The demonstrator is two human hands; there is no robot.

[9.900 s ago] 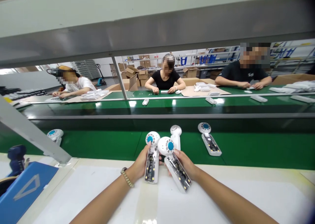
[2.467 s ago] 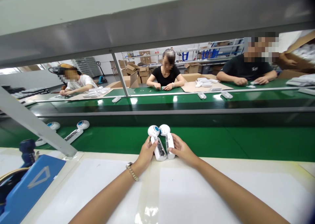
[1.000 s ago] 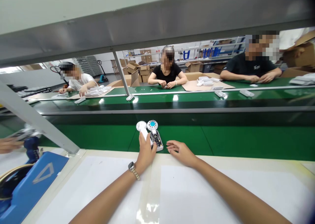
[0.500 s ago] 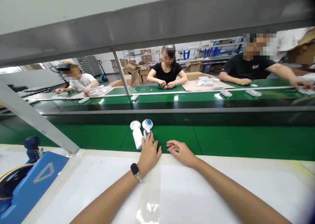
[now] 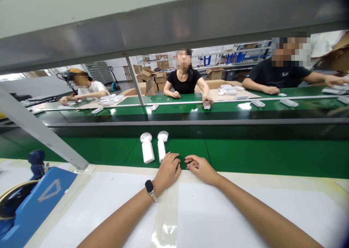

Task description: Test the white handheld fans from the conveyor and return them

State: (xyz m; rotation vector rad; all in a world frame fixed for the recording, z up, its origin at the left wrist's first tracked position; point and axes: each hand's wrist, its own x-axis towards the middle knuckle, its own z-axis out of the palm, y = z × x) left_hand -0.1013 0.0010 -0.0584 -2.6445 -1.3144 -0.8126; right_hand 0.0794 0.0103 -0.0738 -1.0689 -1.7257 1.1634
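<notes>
Two white devices, each with a round head and a boxy body, lie side by side on the green belt. The left white device point(image 5: 148, 151) shows a dotted head. The right white device point(image 5: 161, 148) lies beside it, its lower end close to the fingers of my left hand point(image 5: 169, 169). That hand rests at the table edge, fingers loosely bent and apart, holding nothing; whether a fingertip touches the device I cannot tell. My right hand point(image 5: 201, 169) lies at the belt's near edge with bent, parted fingers and nothing visible in it.
A blue tape dispenser point(image 5: 50, 197) stands at left by a slanted metal post point(image 5: 43, 131). A shelf point(image 5: 163, 26) hangs overhead. Across the far belt point(image 5: 180, 114), with several white parts on it, sit three co-workers; the middle co-worker's hand point(image 5: 206, 99) holds a white part.
My left hand has come off the right device, which now shows a white side instead of its blue-centred face. Both devices sit slightly further left. The middle co-worker has reached onto the far belt.
</notes>
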